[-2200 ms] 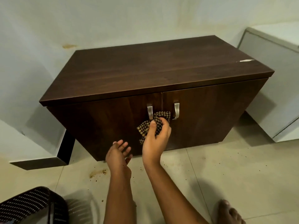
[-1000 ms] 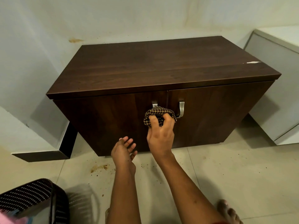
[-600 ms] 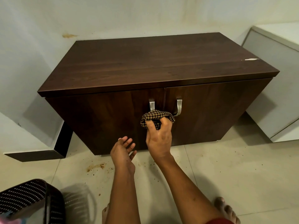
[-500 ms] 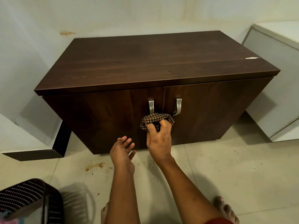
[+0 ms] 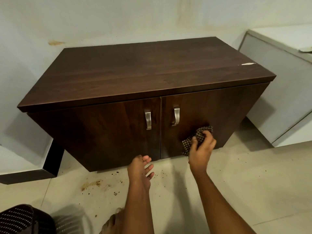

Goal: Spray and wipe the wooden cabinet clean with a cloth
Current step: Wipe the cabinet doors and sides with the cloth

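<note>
The right hand (image 5: pixel 201 149) has its fingers (image 5: pixel 195 141) curled round a bunched checked cloth (image 5: pixel 197 136), pressing it against the right door of the wooden cabinet (image 5: pixel 143 73), low and right of the handles. The left hand (image 5: pixel 139 171) hangs relaxed, holding nothing, above the floor (image 5: pixel 236 183).

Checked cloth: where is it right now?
In the head view, the checked cloth is bunched in the right hand against the lower part of the cabinet's right door, right of the right handle.
</note>
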